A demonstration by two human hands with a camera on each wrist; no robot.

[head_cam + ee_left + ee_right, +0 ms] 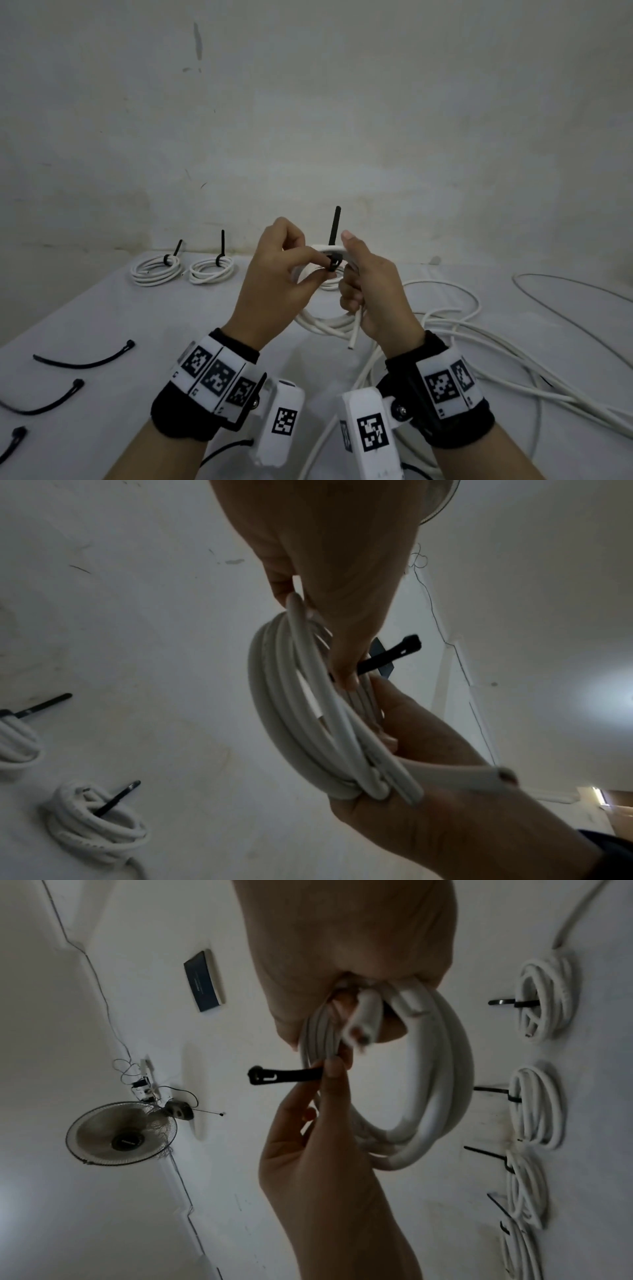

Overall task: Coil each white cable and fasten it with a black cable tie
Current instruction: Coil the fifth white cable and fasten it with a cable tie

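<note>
A white cable coil [322,323] hangs in the air over the table, gripped on its right side by my right hand [359,291], with a loose cable end [354,334] poking down. A black cable tie [334,226] crosses the coil's top strands and one end stands straight up. My left hand [318,269] pinches the tie's lower part between thumb and forefinger. In the left wrist view the tie [394,653] sticks out past the coil [291,710]. The right wrist view shows the tie [284,1074] beside the coil [445,1083].
Two tied coils [156,269] [211,269] lie at the back left of the white table [137,325]. Three loose black ties [85,356] [44,399] [13,442] lie at the front left. Uncoiled white cables [479,342] sprawl to the right. A wall stands behind.
</note>
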